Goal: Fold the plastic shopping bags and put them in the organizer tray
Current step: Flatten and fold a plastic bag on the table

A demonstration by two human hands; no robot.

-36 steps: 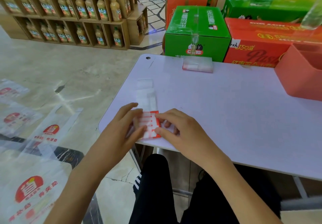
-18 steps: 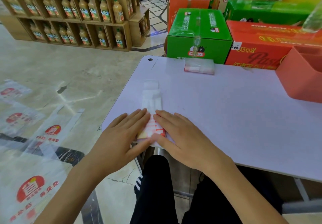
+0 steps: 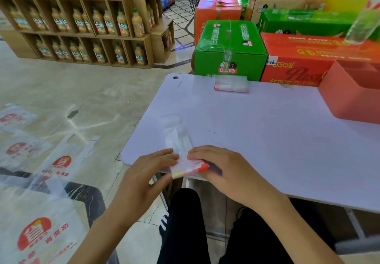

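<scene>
Both hands are working the plastic bag [image 3: 186, 166] at the counter's [image 3: 267, 140] near edge: left hand [image 3: 148, 173] and right hand [image 3: 222, 169] are pinching its folded end. One folded bag [image 3: 231, 84] is lying at the far edge, near the red organizer tray [image 3: 349, 97].

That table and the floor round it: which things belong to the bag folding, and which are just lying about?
Part of the job:
- bag strip being folded, under the left hand and right hand
- folded bag at the table's far edge
- orange organizer tray
- unfolded bags at the left

Just lying about:
- green carton
- red carton
- juice shelves
</scene>
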